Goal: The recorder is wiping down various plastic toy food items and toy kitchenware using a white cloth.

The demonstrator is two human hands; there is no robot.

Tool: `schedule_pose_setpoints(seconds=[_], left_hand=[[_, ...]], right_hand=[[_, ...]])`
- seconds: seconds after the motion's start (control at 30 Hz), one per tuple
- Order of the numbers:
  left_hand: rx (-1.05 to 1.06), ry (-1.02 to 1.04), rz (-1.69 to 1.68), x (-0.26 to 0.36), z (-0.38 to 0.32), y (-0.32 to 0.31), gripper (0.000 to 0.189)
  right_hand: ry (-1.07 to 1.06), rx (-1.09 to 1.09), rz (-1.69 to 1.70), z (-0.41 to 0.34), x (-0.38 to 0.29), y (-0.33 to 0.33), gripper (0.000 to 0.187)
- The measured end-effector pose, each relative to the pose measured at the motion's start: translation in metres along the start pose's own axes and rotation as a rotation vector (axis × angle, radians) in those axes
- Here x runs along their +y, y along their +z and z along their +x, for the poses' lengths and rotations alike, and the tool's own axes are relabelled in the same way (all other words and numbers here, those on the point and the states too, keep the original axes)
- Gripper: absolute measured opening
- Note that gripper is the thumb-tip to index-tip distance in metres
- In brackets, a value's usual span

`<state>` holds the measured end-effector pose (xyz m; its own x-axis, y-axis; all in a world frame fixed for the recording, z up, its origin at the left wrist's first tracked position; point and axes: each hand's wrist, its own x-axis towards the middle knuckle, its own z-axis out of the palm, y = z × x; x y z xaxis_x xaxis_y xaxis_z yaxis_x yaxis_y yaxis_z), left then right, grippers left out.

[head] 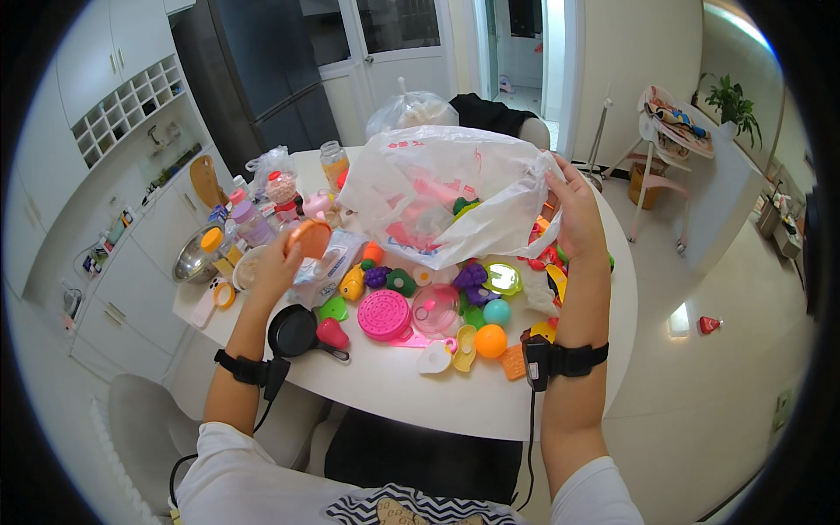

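My left hand (283, 259) grips an orange round toy piece (311, 238) above the left part of the white table (407, 400). My right hand (575, 207) holds the rim of a white translucent plastic bag (420, 170), which lies partly open on the table; pink and green things show in and through it. In front of the bag lie a pink perforated toy lid (384, 315), a clear pink toy lid (436, 309), an orange ball (490, 340), a teal ball (497, 312), a black toy frying pan (295, 331) and a red toy pepper (333, 333).
Jars, a steel bowl (195, 257) and a wet-wipes pack (330, 266) crowd the table's left side. Behind the bag stands a knotted clear bag (413, 111). A grey chair (147, 426) is at the lower left, and a high chair (669, 141) stands at the right. Cables hang from both wrist straps.
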<state>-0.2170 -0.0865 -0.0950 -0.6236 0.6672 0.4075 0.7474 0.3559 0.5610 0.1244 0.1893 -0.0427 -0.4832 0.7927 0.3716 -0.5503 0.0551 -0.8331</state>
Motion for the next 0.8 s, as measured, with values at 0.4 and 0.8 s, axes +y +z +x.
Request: schedule_pose_setpoints(seconds=[0.4,0.8], left_hand=[[-0.016,-0.261,-1.687,0.018,-0.015,-0.016,0.039],[-0.381,-0.449,-1.881,0.120,0.028,0.089,0.041]], right_hand=[[0.009,0.004,-0.012,0.000,0.001,0.001,0.038],[0.014,-0.033,-0.029,-0.001,0.000,0.011,0.036]])
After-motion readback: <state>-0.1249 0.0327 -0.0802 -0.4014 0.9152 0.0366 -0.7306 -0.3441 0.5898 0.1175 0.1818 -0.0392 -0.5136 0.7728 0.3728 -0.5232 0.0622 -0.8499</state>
